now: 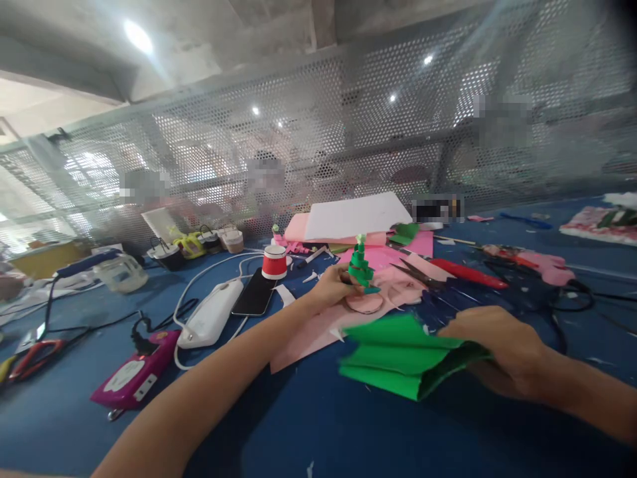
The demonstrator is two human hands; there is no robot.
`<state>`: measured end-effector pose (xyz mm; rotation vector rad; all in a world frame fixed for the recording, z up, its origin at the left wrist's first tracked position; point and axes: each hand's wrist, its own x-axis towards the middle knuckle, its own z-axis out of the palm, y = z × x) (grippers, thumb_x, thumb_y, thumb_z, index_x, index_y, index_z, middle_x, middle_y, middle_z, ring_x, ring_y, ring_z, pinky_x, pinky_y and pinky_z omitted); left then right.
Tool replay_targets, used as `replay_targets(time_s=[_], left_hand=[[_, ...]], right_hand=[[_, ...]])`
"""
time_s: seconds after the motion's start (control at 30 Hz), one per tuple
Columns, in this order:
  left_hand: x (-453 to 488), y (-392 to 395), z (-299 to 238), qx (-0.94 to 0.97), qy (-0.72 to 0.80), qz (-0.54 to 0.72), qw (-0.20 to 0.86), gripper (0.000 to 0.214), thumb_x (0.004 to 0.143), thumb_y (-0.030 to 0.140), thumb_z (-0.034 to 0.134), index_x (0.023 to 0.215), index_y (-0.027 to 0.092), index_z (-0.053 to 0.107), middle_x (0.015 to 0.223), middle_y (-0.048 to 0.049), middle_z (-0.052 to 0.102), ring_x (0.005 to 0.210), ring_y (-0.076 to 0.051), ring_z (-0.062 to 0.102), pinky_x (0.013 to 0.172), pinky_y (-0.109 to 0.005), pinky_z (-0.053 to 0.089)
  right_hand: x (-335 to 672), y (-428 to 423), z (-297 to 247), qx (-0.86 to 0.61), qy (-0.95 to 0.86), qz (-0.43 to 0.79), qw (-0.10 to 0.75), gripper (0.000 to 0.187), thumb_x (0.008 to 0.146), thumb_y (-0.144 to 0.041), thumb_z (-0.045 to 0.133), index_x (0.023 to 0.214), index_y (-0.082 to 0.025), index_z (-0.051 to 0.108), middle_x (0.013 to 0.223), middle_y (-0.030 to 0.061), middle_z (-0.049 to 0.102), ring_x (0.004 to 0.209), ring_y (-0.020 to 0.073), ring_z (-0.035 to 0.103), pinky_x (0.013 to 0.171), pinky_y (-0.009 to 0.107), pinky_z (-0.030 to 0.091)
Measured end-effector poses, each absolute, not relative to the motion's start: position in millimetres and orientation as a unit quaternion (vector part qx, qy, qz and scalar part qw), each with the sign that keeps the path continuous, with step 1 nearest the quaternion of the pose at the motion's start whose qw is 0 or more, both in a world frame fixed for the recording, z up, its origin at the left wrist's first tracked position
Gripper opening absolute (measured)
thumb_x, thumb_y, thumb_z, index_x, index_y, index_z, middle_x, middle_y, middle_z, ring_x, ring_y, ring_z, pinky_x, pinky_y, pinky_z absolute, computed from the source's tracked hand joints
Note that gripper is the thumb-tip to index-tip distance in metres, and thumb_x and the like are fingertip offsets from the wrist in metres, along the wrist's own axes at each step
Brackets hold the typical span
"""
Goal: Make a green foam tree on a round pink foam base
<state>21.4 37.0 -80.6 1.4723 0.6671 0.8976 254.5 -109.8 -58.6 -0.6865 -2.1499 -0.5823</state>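
My left hand reaches over the pink paper, its fingers closed at the side of a small upright green paper spiral with a pale tip. Beneath it lie pale pink paper sheets with cut curves and scraps. In my right hand is a creased, folded sheet of green paper, gripped by its right end and slightly blurred. Just beyond, dark-bladed scissors rest open on the papers. The fingertips of my right hand are partly hidden behind the green sheet.
A red-and-white tape roll sits by a black phone. Left of them are a white power strip, cables and a magenta power box. White sheets lie at the back before a perforated metal screen. A red-handled tool lies right.
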Motion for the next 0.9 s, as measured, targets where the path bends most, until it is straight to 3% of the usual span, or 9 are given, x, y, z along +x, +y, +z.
replay_targets(time_s=[0.1, 0.17, 0.23, 0.3, 0.37, 0.57, 0.7, 0.9], left_hand=[[21.2, 37.0, -80.1, 0.663, 0.283, 0.372, 0.585, 0.032, 0.045, 0.011, 0.080, 0.073, 0.012, 0.066, 0.062, -0.0004, 0.067, 0.059, -0.014, 0.062, 0.065, -0.027, 0.051], [20.9, 37.1, -80.1, 0.665, 0.284, 0.370, 0.583, 0.033, 0.045, 0.013, 0.080, 0.075, 0.012, 0.067, 0.061, -0.0003, 0.066, 0.058, -0.015, 0.062, 0.063, -0.028, 0.051], [20.9, 37.2, -80.2, 0.667, 0.286, 0.368, 0.581, 0.032, 0.047, 0.014, 0.080, 0.076, 0.012, 0.067, 0.059, 0.0002, 0.065, 0.057, -0.015, 0.061, 0.062, -0.028, 0.050], [21.3, 37.2, -80.0, 0.675, 0.277, 0.367, 0.576, 0.030, 0.047, 0.014, 0.080, 0.074, 0.012, 0.067, 0.062, -0.0009, 0.066, 0.062, -0.016, 0.063, 0.067, -0.029, 0.051], [22.0, 37.0, -79.4, 0.685, 0.267, 0.361, 0.574, 0.028, 0.047, 0.015, 0.081, 0.071, 0.011, 0.067, 0.067, -0.0032, 0.068, 0.068, -0.016, 0.064, 0.073, -0.029, 0.050], [21.9, 35.0, -76.7, 0.686, 0.277, 0.372, 0.561, 0.034, 0.048, 0.014, 0.081, 0.080, 0.012, 0.068, 0.072, -0.0054, 0.071, 0.069, -0.018, 0.066, 0.071, -0.030, 0.052], [21.9, 32.9, -74.5, 0.682, 0.279, 0.374, 0.563, 0.029, 0.050, 0.006, 0.073, 0.077, 0.013, 0.068, 0.067, -0.0028, 0.070, 0.066, -0.016, 0.065, 0.068, -0.028, 0.051], [22.2, 33.1, -74.5, 0.671, 0.289, 0.377, 0.570, 0.031, 0.047, 0.007, 0.073, 0.077, 0.014, 0.065, 0.061, 0.0008, 0.067, 0.061, -0.014, 0.063, 0.065, -0.026, 0.051]], right_hand=[[250.3, -111.1, -57.5, -0.347, -0.769, -0.282, 0.456, 0.037, 0.093, -0.030, 0.047, 0.059, -0.019, 0.059, 0.036, -0.0043, 0.046, 0.031, 0.0082, 0.042, 0.038, 0.023, 0.030], [248.0, -111.3, -57.9, -0.332, -0.787, -0.291, 0.431, 0.044, 0.095, -0.030, 0.042, 0.055, -0.019, 0.057, 0.039, -0.0021, 0.050, 0.034, 0.0082, 0.046, 0.040, 0.023, 0.030], [249.0, -109.4, -59.1, -0.282, -0.841, -0.250, 0.387, 0.049, 0.098, -0.031, 0.031, 0.063, -0.018, 0.062, 0.049, 0.0010, 0.058, 0.042, 0.0091, 0.054, 0.044, 0.022, 0.035], [255.4, -104.1, -60.5, -0.343, -0.776, -0.313, 0.427, 0.045, 0.094, -0.030, 0.045, 0.052, -0.018, 0.056, 0.037, -0.0021, 0.049, 0.032, 0.0077, 0.046, 0.039, 0.023, 0.030], [266.0, -96.0, -61.5, -0.393, -0.708, -0.366, 0.458, 0.031, 0.089, -0.024, 0.054, 0.059, -0.017, 0.062, 0.038, -0.0026, 0.051, 0.033, 0.0085, 0.046, 0.040, 0.023, 0.029], [289.9, -77.1, -58.8, -0.469, -0.652, -0.479, 0.354, 0.040, 0.086, -0.035, 0.058, 0.051, -0.016, 0.053, 0.038, 0.0012, 0.046, 0.036, 0.0094, 0.040, 0.042, 0.026, 0.023], [289.7, -71.7, -61.7, -0.509, -0.672, -0.454, 0.287, 0.043, 0.088, -0.039, 0.053, 0.051, -0.017, 0.048, 0.044, 0.0010, 0.049, 0.045, 0.0101, 0.047, 0.046, 0.024, 0.025], [279.3, -64.4, -75.8, -0.503, -0.754, -0.300, 0.298, 0.030, 0.093, -0.038, 0.044, 0.081, -0.018, 0.064, 0.070, 0.0031, 0.064, 0.063, 0.0150, 0.059, 0.051, 0.024, 0.034]])
